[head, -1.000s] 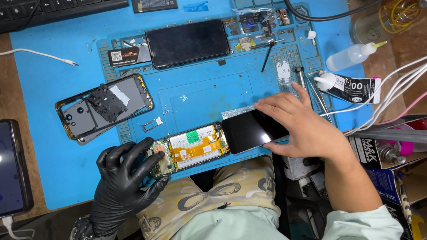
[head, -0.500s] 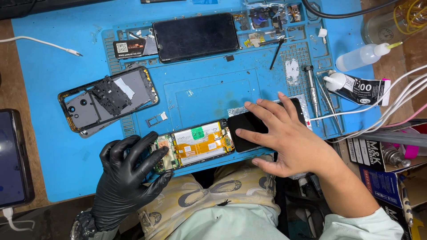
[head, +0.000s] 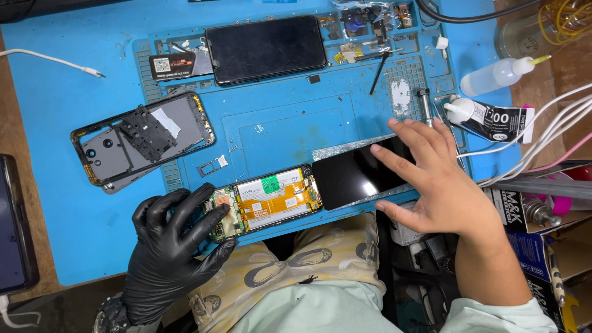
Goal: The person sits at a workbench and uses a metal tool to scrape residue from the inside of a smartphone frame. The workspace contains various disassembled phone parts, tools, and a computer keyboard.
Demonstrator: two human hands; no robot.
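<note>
- While my gloved left hand [head: 169,246] is pinning the opened phone [head: 265,200] at its left end, fingers spread flat and gripping nothing, my bare right hand [head: 441,185] is resting on the black screen panel [head: 357,176], fingers loose and splayed.
- Both pieces are lying end to end at the blue mat's [head: 290,123] near edge, long axis running left-right, tilting up a bit rightward.
- Screen's sitting under my right hand, so that one's closer.

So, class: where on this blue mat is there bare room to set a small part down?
The recessed centre of the blue mat, between the dark phone and opened phone, is bare. The top right corner, around the parts compartments, is crowded.
</note>
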